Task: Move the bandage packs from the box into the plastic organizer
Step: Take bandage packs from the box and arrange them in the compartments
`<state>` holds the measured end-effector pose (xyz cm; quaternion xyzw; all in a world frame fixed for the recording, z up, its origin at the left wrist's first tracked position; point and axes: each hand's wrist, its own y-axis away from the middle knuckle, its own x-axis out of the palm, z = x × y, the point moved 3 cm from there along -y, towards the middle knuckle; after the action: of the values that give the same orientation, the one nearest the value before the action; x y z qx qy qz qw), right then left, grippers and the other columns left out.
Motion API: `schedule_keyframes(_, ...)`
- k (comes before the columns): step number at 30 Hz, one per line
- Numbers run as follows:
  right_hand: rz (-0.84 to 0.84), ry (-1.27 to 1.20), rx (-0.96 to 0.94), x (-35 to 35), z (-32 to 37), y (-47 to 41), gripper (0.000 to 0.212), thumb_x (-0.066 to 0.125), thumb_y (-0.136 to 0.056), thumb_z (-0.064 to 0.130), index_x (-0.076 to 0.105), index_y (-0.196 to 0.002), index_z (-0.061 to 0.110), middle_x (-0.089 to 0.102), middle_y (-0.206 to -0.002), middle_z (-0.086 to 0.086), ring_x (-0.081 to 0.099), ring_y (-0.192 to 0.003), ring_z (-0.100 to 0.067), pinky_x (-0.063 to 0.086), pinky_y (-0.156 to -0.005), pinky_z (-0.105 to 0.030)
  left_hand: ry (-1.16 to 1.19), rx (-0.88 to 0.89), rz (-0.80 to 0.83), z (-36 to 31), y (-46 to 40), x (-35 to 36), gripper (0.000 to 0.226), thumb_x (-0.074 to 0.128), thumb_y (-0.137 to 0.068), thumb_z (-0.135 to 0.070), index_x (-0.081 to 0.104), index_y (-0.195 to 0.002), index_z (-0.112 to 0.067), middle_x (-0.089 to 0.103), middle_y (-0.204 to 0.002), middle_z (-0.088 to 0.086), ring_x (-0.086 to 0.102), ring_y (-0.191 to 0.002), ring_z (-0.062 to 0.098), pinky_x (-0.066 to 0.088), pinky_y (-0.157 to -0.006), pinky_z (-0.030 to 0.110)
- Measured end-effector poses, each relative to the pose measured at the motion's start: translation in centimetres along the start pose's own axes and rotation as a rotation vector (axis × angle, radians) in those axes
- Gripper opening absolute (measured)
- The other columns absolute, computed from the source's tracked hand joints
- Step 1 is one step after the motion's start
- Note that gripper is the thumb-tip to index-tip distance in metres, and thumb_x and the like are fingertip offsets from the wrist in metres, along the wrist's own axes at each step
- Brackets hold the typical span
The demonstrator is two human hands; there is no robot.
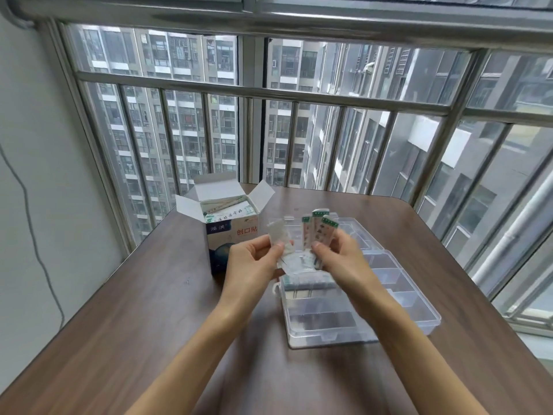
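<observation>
To the left of the plastic organizer stands the box, its flaps spread open and further bandage packs seen lying inside it. Just above the organizer's far left corner, the left hand is held with thumb and fingers pinched on a pale, crumpled wrapper. Beside it, over the same corner, the right hand is closed around a fan of upright packs, their long axes standing nearly vertical and their green-tipped ends pointing up and away from the person. More packs appear already laid in the far left compartment, though blur hides their count. The step would be done best if the held packs were squared into one stack, turned flat so their length matches the compartment's, and lowered in before being released.
</observation>
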<state>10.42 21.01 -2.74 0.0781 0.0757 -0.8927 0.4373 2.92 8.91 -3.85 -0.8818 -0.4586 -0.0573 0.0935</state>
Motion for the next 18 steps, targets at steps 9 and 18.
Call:
schedule_keyframes(9, 0.447, 1.074, -0.233, -0.7, 1.4, -3.4, 0.02, 0.042, -0.096, 0.005, 0.062, -0.094, 0.007, 0.063, -0.1, -0.008, 0.056, -0.089, -0.025, 0.045, -0.077, -0.034, 0.072, 0.055, -0.149, -0.6, -0.6, -1.8, 0.023, 0.05, -0.095, 0.0, 0.067, -0.088, -0.013, 0.072, -0.066, -0.013, 0.066, -0.064, -0.001, 0.054, -0.058, 0.014)
schedule_keyframes(18, 0.554, 1.064, -0.262, 0.8, 2.7, -3.8, 0.013, 0.071, -0.083, 0.019, 0.072, -0.096, 0.014, 0.068, -0.085, 0.003, 0.059, -0.072, -0.003, 0.045, -0.062, -0.011, 0.103, 0.053, -0.128, -0.7, -0.6, -2.0, 0.025, 0.05, -0.095, 0.0, 0.067, -0.085, -0.016, 0.073, -0.07, -0.011, 0.068, -0.067, 0.001, 0.054, -0.059, 0.015)
